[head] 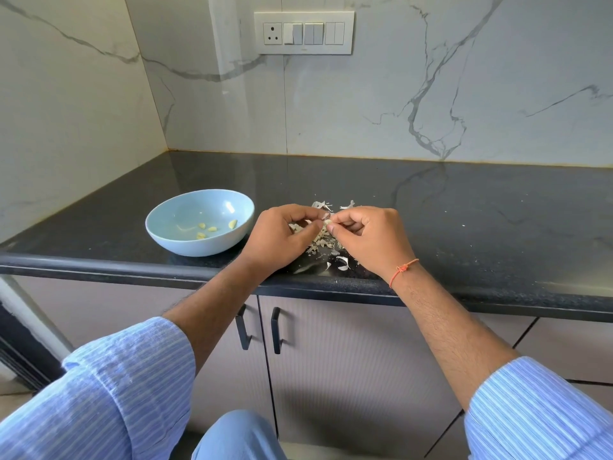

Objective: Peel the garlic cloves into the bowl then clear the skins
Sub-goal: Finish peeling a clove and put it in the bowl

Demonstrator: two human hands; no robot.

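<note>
A pale blue bowl [212, 250] stands on the black counter, left of my hands, with several peeled yellowish cloves [233, 223] inside. My left hand [282, 237] and my right hand [368, 239] meet above the counter, and both pinch one small garlic clove [327, 222] between their fingertips. A heap of papery white skins [323, 242] lies on the counter under and between the hands, partly hidden by them. More skin scraps [343, 262] lie nearer the front edge and behind the hands [321, 205].
The black counter [464, 220] ends in a rounded front edge with cabinet doors and two black handles [276, 330] below. Marble walls close the left side and the back, and a switch panel [303, 33] sits high on the back wall.
</note>
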